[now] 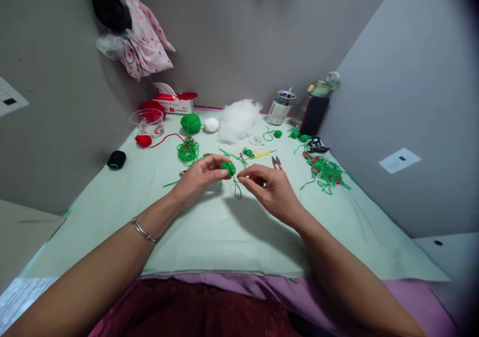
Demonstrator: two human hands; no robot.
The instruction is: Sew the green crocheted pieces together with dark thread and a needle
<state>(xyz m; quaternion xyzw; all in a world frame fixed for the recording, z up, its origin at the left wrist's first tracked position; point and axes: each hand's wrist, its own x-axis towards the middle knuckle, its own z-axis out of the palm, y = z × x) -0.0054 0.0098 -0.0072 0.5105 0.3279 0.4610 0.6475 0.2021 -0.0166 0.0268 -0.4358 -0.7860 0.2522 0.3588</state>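
My left hand point(204, 175) pinches a small green crocheted ball point(228, 168) between thumb and fingers, above the middle of the table. Dark thread point(238, 191) crosses the ball's face and hangs from it in a loop. Close beside it on the right, the thumb and fingertips of my right hand point(267, 185) are pinched together on the dark thread; whether a needle is also there is too small to tell. Behind my hands lie a yellow-handled crochet hook point(264, 154), green yarn ends and small scissors point(277, 162).
White stuffing point(239, 120), a green yarn ball point(190, 123) and a white ball point(211, 124) sit at the back. Tangled yarn point(327, 173) lies right, near a pen-filled can point(279, 108) and a bottle point(318, 95). A black spool point(117, 160) and plastic tub point(149, 123) stand left.
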